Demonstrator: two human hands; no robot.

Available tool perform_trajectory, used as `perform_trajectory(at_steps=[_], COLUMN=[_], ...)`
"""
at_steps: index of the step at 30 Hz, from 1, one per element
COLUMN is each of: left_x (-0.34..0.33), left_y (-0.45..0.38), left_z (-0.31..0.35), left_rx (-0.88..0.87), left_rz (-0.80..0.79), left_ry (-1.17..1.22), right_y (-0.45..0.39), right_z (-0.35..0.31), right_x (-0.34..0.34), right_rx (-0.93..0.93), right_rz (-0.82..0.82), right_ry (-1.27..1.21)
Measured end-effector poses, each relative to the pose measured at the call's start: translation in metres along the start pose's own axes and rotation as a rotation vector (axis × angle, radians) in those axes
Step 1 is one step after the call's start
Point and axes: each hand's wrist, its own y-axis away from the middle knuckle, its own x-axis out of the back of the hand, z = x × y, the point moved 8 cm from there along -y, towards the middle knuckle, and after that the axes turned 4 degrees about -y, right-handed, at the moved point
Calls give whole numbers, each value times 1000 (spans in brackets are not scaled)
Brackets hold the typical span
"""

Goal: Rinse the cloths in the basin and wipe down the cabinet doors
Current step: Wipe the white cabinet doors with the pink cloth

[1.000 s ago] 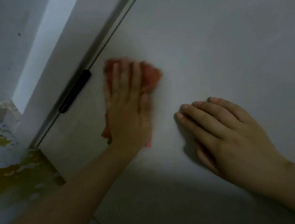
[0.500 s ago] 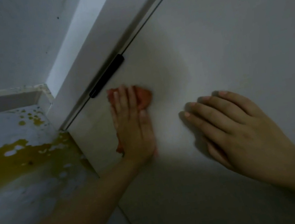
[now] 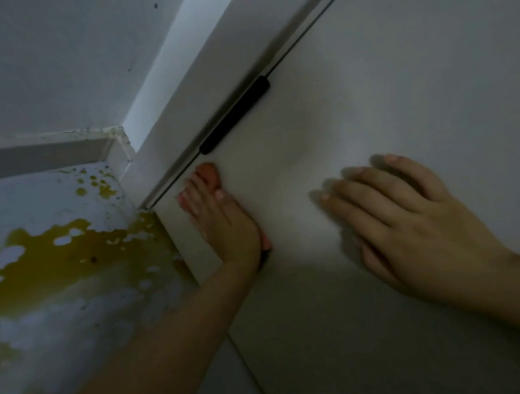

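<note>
Grey wall (image 3: 5, 60) upper left; below it a pale surface (image 3: 34, 337) w/ yellow-brown stain (image 3: 56, 262).

We look into dim corner, light low and grey. Pale wall (image 3: 22, 57) fills upper left, few dark specks on it. Brighter white strip (image 3: 169, 74) runs diagonally beside it, catching most light. Grey ledge (image 3: 21, 157) crosses at left, its trim chipped near corner. Below it, worn surface (image 3: 31, 321) with flaking pale coating, big yellow-brown patch (image 3: 56, 262) showing through, smaller yellow spots (image 3: 98, 186) scattered higher up toward corner.
</note>
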Motion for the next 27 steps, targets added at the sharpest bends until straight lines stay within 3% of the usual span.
perform_trajectory(at_steps=[2, 6, 11, 19, 24, 27], left_x=[-1, -5, 7, 6, 12, 2], left_y=[10, 36, -25, -1, -29, -14], left_z=[15, 53, -18, 0, -32, -31], left_rx=[0, -301, 19, -128, 98, 81], left_rz=[-20, -29, 19, -5, 0, -18], left_ry=[18, 45, 5, 9, 7, 14], right_y=[1, 2, 3, 4, 4, 3], right_z=[1, -1, -6, -6, -7, -8], right_x=[-1, -2, -22, -23, -23, -16], right_rx=[-16, 10, 97, 95, 89, 78], right_rz=[-1, -13, -138, -139, -131, -91], right_ry=[21, 49, 129, 156, 112, 82])
